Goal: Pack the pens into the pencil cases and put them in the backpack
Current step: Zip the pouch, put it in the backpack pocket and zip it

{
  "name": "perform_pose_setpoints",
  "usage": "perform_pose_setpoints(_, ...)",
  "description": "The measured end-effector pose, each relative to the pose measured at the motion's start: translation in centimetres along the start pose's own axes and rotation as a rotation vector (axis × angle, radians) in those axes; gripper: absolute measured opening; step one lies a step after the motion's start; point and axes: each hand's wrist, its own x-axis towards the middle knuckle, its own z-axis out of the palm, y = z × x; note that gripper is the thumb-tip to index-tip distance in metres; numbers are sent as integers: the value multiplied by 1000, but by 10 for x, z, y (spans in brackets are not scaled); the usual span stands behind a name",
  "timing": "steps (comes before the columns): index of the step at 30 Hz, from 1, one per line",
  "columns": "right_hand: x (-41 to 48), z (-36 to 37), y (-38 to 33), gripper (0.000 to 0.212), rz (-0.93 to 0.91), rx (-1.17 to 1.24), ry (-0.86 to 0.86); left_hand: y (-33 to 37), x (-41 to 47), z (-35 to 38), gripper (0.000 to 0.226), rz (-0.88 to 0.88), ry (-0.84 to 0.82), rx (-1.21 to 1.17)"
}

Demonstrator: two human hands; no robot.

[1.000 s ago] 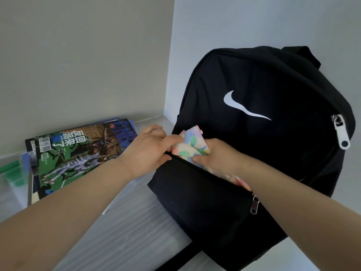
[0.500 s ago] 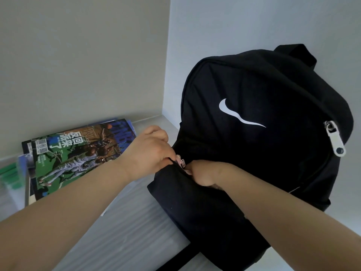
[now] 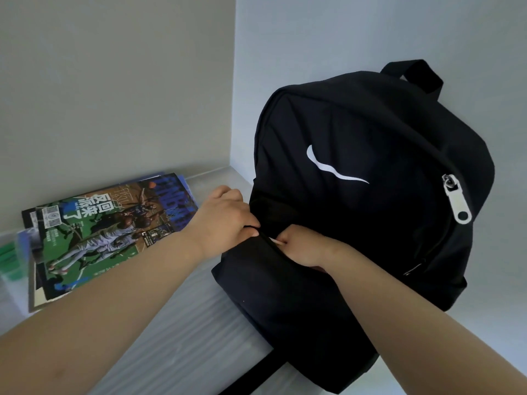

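A black backpack (image 3: 370,124) with a white swoosh stands upright on the white desk, against the corner walls. My left hand (image 3: 225,220) pinches the left end of its front pocket opening and holds it apart. My right hand (image 3: 302,246) reaches into that pocket, its fingers partly hidden by the fabric. Only a pale sliver of the flowered pencil case (image 3: 276,241) shows between my right thumb and fingers at the pocket mouth. No pens are in view.
A basketball magazine (image 3: 108,223) lies on a stack at the left of the desk (image 3: 171,323), with green items (image 3: 8,260) at the far left edge. The backpack's big silver zipper pull (image 3: 457,201) hangs on its right side. Walls close off the back and right.
The flowered pencil case, plainly visible above the pocket a second ago, has gone down into the front pocket with my right hand. My left hand has stayed on the pocket edge.
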Motion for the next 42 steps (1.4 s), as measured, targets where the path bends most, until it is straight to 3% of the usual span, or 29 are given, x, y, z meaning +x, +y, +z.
perform_pose_setpoints(2,-1,1,-1,46,31,-76,-4,3,5,8,25,-47,-72,93)
perform_pose_setpoints(6,-21,-5,17,26,-5,-33,161,6,13,22,33,-113,-192,228)
perform_pose_setpoints(10,-59,-6,42,35,-12,-191,211,11,18,26,36,-105,-242,264)
perform_pose_setpoints(13,-68,-5,50,28,16,-398,261,7,16,24,34,-164,-131,175)
perform_pose_setpoints(14,-68,-6,50,35,31,-420,302,7,15,23,33,-187,-88,152)
perform_pose_setpoints(16,-67,-4,48,38,33,-411,352,7,13,21,32,-210,-37,136)
perform_pose_setpoints(18,-68,0,48,22,15,-373,416,8,11,20,30,-217,-13,108)
perform_pose_setpoints(20,-74,7,49,29,-9,-306,509,10,6,18,27,-214,13,48)
perform_pose_setpoints(24,-96,15,52,22,-145,-265,815,24,-10,11,25,-270,155,-61)
perform_pose_setpoints(26,-109,19,57,13,-162,-184,912,42,-19,9,18,-282,194,-167)
perform_pose_setpoints(29,-133,30,73,15,-92,36,905,85,-30,18,15,-231,54,-380)
perform_pose_setpoints(31,-146,40,90,29,81,275,872,117,-30,29,19,-175,-63,-445)
perform_pose_setpoints(33,-154,53,108,30,262,424,913,145,-22,38,25,-156,-126,-467)
perform_pose_setpoints(35,-155,61,118,17,391,531,1000,162,-9,43,34,-204,-94,-455)
perform_pose_setpoints(36,-153,60,119,23,436,619,1020,168,-3,45,38,-246,-59,-445)
perform_pose_setpoints(38,-147,53,116,44,448,906,913,174,9,49,42,-325,-37,-417)
perform_pose_setpoints(40,-138,44,109,42,382,1144,712,178,17,52,44,-375,-70,-385)
perform_pose_setpoints(42,-127,43,108,39,368,1219,682,181,21,54,46,-407,-75,-385)
